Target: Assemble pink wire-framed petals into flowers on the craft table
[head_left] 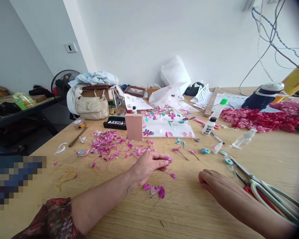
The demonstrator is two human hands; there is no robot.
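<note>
My left hand (149, 166) is closed in a pinch on a pink petal (168, 158), above the middle of the table. Just below it lie a few magenta petals (161, 191), and a single pink petal with a thin stem (173, 176) lies to its right. My right hand (213, 179) rests on the wood with its fingers curled under; whatever they may hold is hidden. Close to that wrist lie large white-handled scissors (261, 189). Beyond my left hand spreads a loose pile of pink petals (107, 144).
A pinkish wooden block (134, 127) stands by a white sheet with flowers (161, 127). To the right are a black-capped bottle (209, 126), a clear spray bottle (244, 139) and red-pink flower bunches (254, 121). A beige bag (92, 105) sits at the back left.
</note>
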